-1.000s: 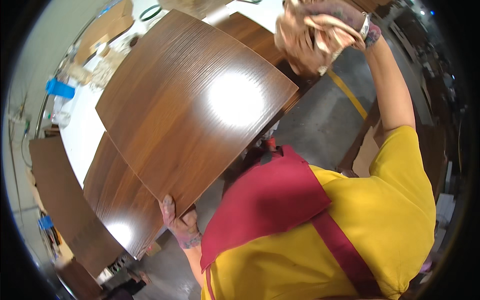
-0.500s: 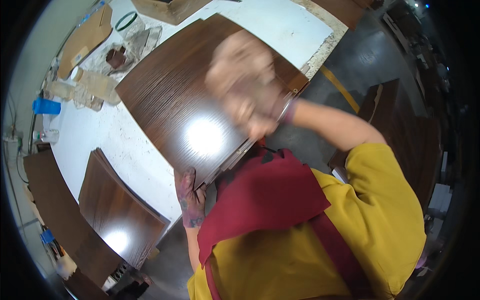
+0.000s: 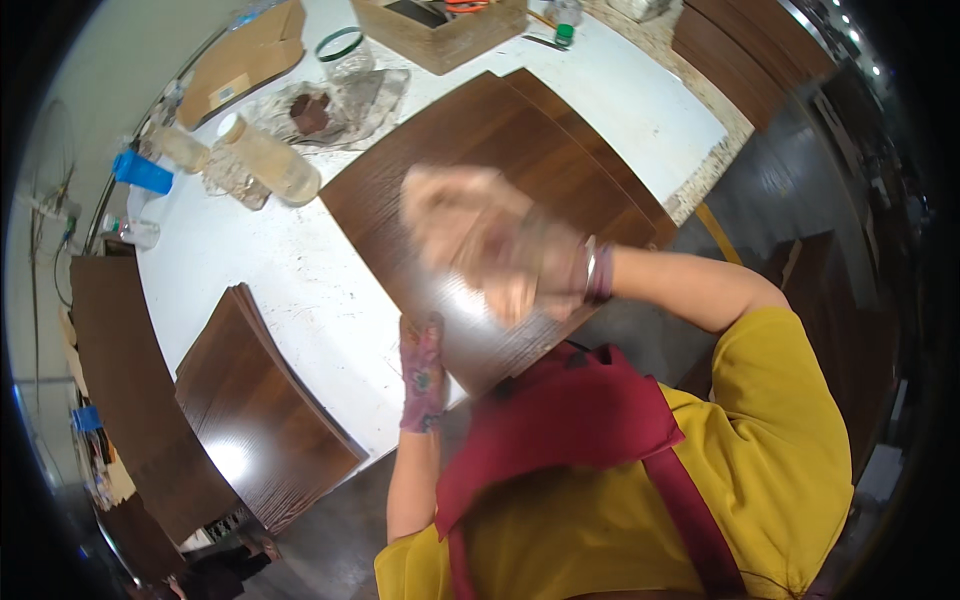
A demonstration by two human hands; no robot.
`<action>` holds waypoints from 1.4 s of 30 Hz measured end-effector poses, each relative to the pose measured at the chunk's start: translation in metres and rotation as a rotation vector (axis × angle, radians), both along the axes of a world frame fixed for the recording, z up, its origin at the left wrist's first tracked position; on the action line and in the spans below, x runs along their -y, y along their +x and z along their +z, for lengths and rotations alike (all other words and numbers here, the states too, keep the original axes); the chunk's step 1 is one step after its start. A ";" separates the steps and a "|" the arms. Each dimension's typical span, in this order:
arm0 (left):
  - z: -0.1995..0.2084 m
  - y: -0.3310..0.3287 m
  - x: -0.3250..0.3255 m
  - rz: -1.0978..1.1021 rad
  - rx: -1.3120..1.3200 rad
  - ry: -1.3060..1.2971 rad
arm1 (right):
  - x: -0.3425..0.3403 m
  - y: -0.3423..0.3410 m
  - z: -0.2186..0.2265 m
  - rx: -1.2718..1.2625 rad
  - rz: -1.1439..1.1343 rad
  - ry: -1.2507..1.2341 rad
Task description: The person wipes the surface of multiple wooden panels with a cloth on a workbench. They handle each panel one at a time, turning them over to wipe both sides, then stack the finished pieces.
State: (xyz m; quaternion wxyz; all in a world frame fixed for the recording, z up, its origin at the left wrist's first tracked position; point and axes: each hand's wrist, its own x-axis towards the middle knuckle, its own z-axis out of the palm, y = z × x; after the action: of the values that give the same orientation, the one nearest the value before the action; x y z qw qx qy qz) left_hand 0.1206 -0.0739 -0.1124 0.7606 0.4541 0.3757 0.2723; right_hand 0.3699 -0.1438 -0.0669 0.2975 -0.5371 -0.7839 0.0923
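Note:
A dark brown wood-grain panel (image 3: pixel 400 190) lies on the white worktable, with another panel edge showing under its far right side. Over its middle is my right hand (image 3: pixel 500 250), smeared by motion and closed around what looks like a crumpled beige cloth (image 3: pixel 440 205). A bracelet and a purple band circle that wrist. My left hand (image 3: pixel 422 370), in a stained, patterned purple covering, rests along the panel's left edge near the close corner. Its fingers stretch forward, partly bunched side by side. Light glares off the panel beneath my right hand.
Stacked brown panels (image 3: pixel 260 410) overhang the table's near left edge beside a tall brown board (image 3: pixel 130 390). Farther back are a bottle (image 3: pixel 270 165), a stained sheet with a brown lump (image 3: pixel 312 113), a green-rimmed jar (image 3: pixel 345 55) and an open box (image 3: pixel 440 45).
My right hand has swept left and nearer across the panel. My left hand has shifted from the panel's near corner to its left edge. The whole view has shifted.

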 end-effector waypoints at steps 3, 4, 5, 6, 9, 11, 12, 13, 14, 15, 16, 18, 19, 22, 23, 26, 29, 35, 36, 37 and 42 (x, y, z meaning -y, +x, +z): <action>0.010 0.001 0.002 -0.074 -0.041 -0.010 | -0.026 0.089 -0.004 -0.319 -0.584 -0.403; 0.007 0.002 0.000 -0.082 -0.024 0.049 | -0.033 0.096 0.001 -0.396 -0.672 -0.478; 0.004 0.003 -0.002 -0.123 -0.040 0.104 | -0.041 0.081 -0.006 -0.520 -0.579 -0.479; 0.001 0.000 -0.007 -0.146 -0.051 0.131 | -0.058 0.053 -0.021 -0.653 -0.433 -0.444; -0.009 -0.004 -0.007 -0.143 -0.078 0.160 | -0.122 -0.018 -0.041 -0.316 -0.374 -0.061; -0.005 -0.002 -0.001 -0.045 -0.094 0.148 | -0.155 -0.040 -0.052 0.073 -0.428 0.264; -0.001 0.001 0.001 -0.005 -0.105 0.139 | -0.160 -0.040 -0.057 0.269 -0.459 0.418; 0.009 0.005 0.003 0.008 0.005 0.069 | -0.176 0.004 -0.054 -0.471 -0.607 -0.165; 0.006 0.006 0.005 0.001 0.011 0.084 | -0.177 0.043 -0.042 -0.453 -0.624 -0.380; 0.004 0.006 0.006 -0.010 0.017 0.107 | -0.175 0.083 -0.027 -0.409 -0.638 -0.596; 0.001 0.003 0.008 0.003 0.020 0.129 | -0.169 0.089 0.005 0.368 -0.536 -0.369; -0.004 0.008 0.008 0.036 0.041 0.110 | -0.141 0.038 0.058 -0.515 -0.643 -0.657; 0.001 0.015 0.009 -0.015 0.039 0.094 | -0.147 0.051 -0.047 -0.075 -0.722 0.099; 0.013 0.012 0.011 0.079 0.029 0.009 | -0.132 0.025 -0.018 0.155 -0.260 -0.190; 0.019 0.014 0.013 0.088 0.047 -0.018 | -0.123 0.048 -0.011 -0.049 -0.424 -0.344; 0.015 0.009 0.011 0.040 0.098 0.009 | -0.099 0.150 0.020 -0.500 -0.850 -0.670; -0.003 -0.011 0.001 0.122 -0.318 0.276 | -0.064 0.161 0.042 -0.260 -0.956 -0.480; 0.202 0.002 -0.043 -0.104 0.057 0.574 | -0.032 0.140 0.120 -0.425 -0.392 -0.368; 0.222 0.022 -0.040 -0.199 0.093 0.666 | -0.021 0.135 0.146 -0.395 -0.233 -0.228; 0.242 0.046 -0.040 -0.303 0.064 0.795 | -0.015 0.130 0.171 -0.360 -0.060 -0.088; 0.234 0.172 0.008 -0.218 -0.217 1.516 | -0.003 0.147 0.273 -0.544 0.028 -0.343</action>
State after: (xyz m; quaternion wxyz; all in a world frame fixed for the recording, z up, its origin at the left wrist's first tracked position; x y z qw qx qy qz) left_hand 0.2930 -0.0822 0.1212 0.2232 0.9093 0.1122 0.3329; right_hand 0.5170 -0.1412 0.2060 0.4000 -0.5242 -0.6558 0.3675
